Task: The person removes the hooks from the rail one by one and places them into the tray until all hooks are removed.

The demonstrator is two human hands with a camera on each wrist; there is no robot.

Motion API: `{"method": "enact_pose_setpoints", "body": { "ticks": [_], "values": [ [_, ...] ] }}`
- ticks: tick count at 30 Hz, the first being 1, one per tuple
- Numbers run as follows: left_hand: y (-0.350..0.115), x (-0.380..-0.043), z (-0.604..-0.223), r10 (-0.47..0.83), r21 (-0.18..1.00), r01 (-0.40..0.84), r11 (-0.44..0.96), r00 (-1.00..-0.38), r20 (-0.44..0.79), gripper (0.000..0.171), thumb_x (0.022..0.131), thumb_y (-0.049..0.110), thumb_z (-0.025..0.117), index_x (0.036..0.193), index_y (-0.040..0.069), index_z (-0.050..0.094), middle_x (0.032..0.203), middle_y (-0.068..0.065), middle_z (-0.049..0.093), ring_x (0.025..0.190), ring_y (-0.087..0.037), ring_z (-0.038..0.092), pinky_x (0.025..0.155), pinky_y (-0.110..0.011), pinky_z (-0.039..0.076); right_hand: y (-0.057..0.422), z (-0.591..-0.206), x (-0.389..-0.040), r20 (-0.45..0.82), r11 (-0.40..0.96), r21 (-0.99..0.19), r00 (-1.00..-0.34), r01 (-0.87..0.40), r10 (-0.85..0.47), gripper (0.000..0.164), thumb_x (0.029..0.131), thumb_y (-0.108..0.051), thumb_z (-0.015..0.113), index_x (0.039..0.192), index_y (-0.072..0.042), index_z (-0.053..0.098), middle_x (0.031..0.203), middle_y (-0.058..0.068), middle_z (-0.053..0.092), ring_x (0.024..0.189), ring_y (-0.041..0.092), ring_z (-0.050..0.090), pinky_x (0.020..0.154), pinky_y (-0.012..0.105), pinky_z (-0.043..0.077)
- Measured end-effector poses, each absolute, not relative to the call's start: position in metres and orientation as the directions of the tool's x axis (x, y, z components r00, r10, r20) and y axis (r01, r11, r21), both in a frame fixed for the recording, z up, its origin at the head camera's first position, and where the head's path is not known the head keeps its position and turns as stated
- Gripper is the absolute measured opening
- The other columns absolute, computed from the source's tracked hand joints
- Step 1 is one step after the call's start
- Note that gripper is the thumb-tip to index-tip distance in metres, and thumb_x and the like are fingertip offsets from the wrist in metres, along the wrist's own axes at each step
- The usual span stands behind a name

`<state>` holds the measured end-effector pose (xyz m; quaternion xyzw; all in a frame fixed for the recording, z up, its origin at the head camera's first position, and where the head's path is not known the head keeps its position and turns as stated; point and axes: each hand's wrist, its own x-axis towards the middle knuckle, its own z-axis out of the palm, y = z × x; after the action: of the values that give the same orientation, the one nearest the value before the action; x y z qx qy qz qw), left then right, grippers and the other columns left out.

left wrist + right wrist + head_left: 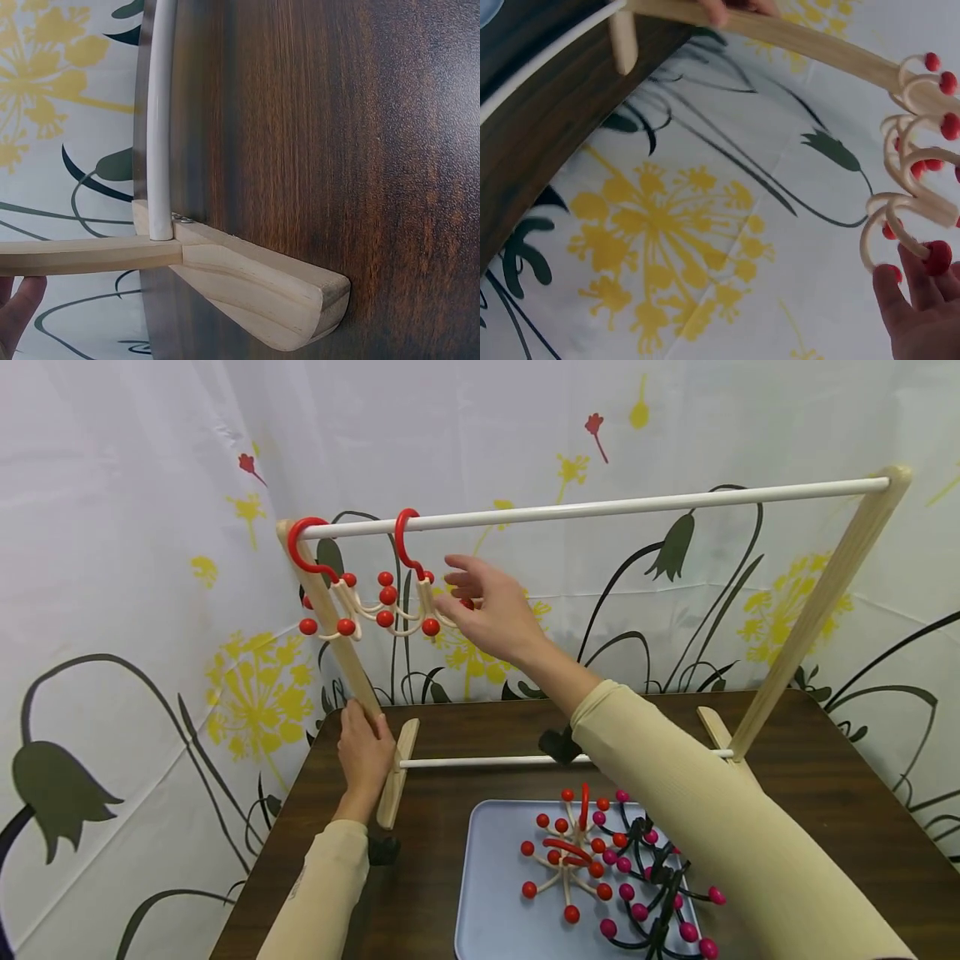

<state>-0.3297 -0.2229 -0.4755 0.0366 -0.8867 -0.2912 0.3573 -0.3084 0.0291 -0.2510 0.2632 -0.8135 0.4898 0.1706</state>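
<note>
A white rod (600, 510) tops a wooden rack. Near its left end hang two hangers with red hooks and curved cream arms tipped with red balls: the left hanger (337, 602) beside the post, and the right hanger (423, 597) just right of it. My right hand (495, 610) is at the right hanger's outer arms, fingers loosely extended; in the right wrist view the fingertips (889, 289) touch or nearly touch its red balls. My left hand (363, 756) grips the rack's left wooden post (82, 256) low down, thumb against it.
On the dark wood table (817, 793), a light blue tray (487, 843) holds red-tipped cream hangers (566, 860) and pink-tipped black hangers (660, 893), partly behind my right sleeve. A lower white rod (480, 762) joins the rack's feet. Behind stands a flower-patterned curtain (150, 527).
</note>
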Motion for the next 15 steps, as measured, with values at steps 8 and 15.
{"method": "enact_pose_setpoints", "body": {
  "ticks": [8, 15],
  "values": [
    [-0.223, -0.330, -0.477, -0.270, 0.542, 0.146, 0.828, -0.743, 0.613, 0.029, 0.090, 0.017, 0.058, 0.109, 0.001, 0.044, 0.091, -0.019, 0.046, 0.073, -0.050, 0.053, 0.061, -0.060, 0.040, 0.007, -0.249, -0.311, 0.368, 0.453, -0.737, -0.860, -0.501, -0.354, 0.054, 0.095, -0.030, 0.057, 0.144, -0.013, 0.040, 0.126, 0.006, 0.062, 0.109, 0.016, 0.062, 0.084, 0.029, 0.048],
    [-0.224, -0.330, -0.477, -0.272, 0.538, 0.144, 0.831, -0.738, 0.618, 0.031, 0.090, 0.017, 0.058, 0.112, 0.000, 0.043, 0.092, -0.020, 0.046, 0.073, -0.050, 0.054, 0.060, -0.060, 0.041, 0.009, -0.242, -0.311, 0.335, 0.618, -0.668, -0.909, -0.415, -0.249, 0.042, 0.093, -0.039, 0.058, 0.129, -0.018, 0.056, 0.106, -0.002, 0.069, 0.090, 0.012, 0.063, 0.072, 0.027, 0.046]
  ]
}}
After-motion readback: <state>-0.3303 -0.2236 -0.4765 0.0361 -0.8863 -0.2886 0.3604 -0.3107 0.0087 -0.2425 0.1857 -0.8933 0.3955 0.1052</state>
